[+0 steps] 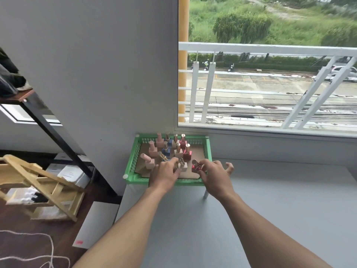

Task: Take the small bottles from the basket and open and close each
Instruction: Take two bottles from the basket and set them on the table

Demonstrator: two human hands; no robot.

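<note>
A green plastic basket (pixel 135 151) stands at the far left corner of the grey table, against the wall. Several small square bottles with gold or pink caps stand inside it: pink, blue, cream and red ones. My left hand (pixel 164 176) reaches over the basket's front rim, its fingers closed around a cream bottle with a gold cap (pixel 182 165). My right hand (pixel 216 176) is beside it, thumb and fingers pinching a red bottle with a gold cap (pixel 196 166) at the basket's front right. A pink bottle (pixel 148 161) leans at the front left.
The grey table (pixel 251 219) stretches toward me and to the right. A window with a white railing lies behind it. Left of the table stand a black-framed shelf (pixel 48 128) and a wooden rack (pixel 38 182) on the floor.
</note>
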